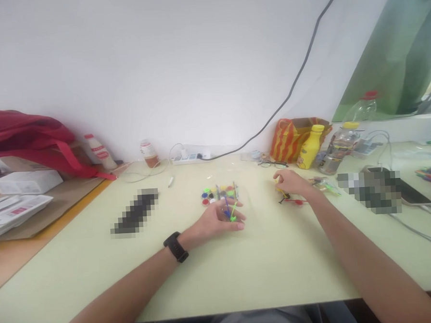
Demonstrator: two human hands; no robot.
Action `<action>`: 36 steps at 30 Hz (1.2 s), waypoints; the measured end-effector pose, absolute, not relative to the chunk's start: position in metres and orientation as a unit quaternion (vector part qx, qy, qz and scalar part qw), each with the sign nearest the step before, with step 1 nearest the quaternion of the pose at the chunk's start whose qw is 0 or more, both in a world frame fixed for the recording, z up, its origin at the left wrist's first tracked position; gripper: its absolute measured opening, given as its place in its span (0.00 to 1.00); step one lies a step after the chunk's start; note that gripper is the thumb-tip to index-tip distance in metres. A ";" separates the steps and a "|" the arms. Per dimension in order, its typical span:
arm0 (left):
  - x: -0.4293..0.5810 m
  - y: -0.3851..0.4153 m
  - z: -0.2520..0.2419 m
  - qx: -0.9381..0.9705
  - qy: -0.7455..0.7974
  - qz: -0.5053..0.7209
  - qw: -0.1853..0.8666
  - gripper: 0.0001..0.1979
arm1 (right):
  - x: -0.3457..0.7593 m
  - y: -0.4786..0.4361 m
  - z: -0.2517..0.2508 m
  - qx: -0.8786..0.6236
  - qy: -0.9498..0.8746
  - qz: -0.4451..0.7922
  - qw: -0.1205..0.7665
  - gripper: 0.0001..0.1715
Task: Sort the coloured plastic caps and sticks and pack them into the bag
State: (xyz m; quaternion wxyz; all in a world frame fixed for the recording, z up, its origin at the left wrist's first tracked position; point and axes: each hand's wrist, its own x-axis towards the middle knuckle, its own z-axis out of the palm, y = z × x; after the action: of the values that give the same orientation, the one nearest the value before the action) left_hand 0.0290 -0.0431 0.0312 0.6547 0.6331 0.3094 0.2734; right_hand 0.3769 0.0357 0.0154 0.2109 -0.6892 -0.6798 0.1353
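My left hand (218,218), with a black watch on its wrist, is curled round a blue stick-like plastic piece (226,208) and a green one (233,213). Just behind it lie several small round pots or discs (205,196) in red, blue, yellow and other colours, with thin sticks beside them. To the right, the fingers of my right hand (291,181) are pinched at a thin yellow plastic piece (277,189). Under that hand are a black piece (284,198) and a red piece (300,202) on the table. Their exact shapes are blurred.
A pixelated dark object (135,211) lies left on the table (207,277). Along the wall stand a jar (149,154), a power strip (191,156), a striped bag (285,141), a yellow bottle (310,148) and a clear bottle (339,147). Cables and a phone (414,192) lie right.
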 end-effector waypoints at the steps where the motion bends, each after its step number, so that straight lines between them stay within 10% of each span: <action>1: 0.029 -0.043 0.030 0.636 0.316 0.272 0.649 0.32 | 0.376 0.036 0.016 -0.687 -0.679 0.136 0.219 0.21; 16: 0.035 -0.047 0.022 0.679 0.357 0.294 0.570 0.33 | 0.314 -0.015 0.096 -0.400 -0.541 0.237 0.701 0.20; 36: 0.037 -0.047 0.014 0.729 0.348 0.313 0.499 0.30 | 0.298 -0.030 0.095 -0.437 -0.739 0.032 0.512 0.10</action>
State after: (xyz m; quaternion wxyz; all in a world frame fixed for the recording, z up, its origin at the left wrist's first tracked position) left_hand 0.0370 -0.0474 0.0137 0.4995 0.7290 0.3481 0.3129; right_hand 0.2980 -0.0304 0.0949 0.5116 -0.4366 -0.7394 0.0319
